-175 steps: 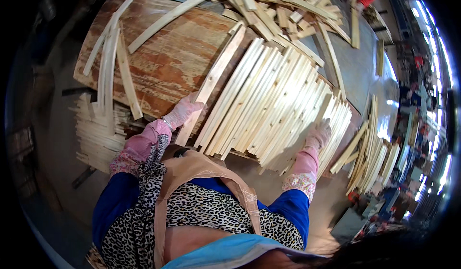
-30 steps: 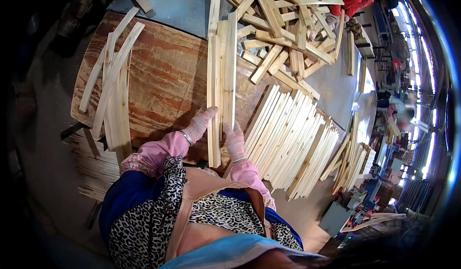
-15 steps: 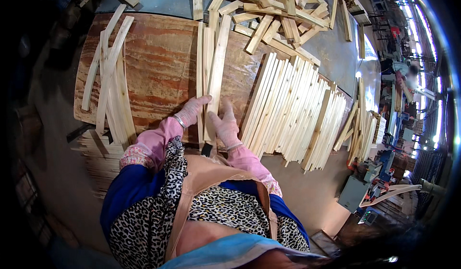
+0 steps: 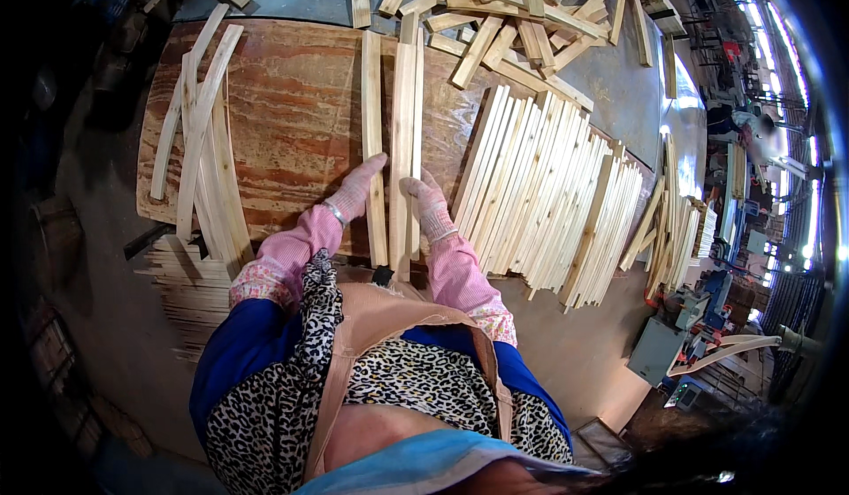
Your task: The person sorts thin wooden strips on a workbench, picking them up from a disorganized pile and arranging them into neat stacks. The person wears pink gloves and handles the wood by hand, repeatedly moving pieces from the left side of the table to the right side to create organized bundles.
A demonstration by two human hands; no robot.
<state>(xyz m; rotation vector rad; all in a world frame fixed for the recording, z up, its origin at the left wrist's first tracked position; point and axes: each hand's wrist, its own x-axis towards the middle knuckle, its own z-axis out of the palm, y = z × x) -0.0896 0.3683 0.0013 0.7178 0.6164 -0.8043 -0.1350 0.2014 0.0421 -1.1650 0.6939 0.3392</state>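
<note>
My left hand (image 4: 359, 187), in a pale pink glove, is closed at the left edge of a wooden strip (image 4: 373, 106), its fingertips on the wood. A gap parts this strip from two others lying close together, a wider strip (image 4: 401, 124) and a narrow strip (image 4: 417, 97). My right hand (image 4: 431, 205), gloved alike, grips this pair from the right, its thumb on the wider strip's face. The undersides of the fingers are hidden. All three strips lie lengthwise away from me on a worn brown plywood board (image 4: 292, 97).
To the right lies a row of strips (image 4: 531, 186) side by side. A jumbled heap of short wood pieces (image 4: 522, 18) covers the far side. Crossed strips (image 4: 199, 124) rest on the board's left, above a stack of strips (image 4: 190, 287). Machinery (image 4: 659, 349) stands at right.
The strips between my hands have parted, one staying left and two right. The formerly slanted right strip now lies straighter. My right hand's spread fingers have closed on the right pair.
</note>
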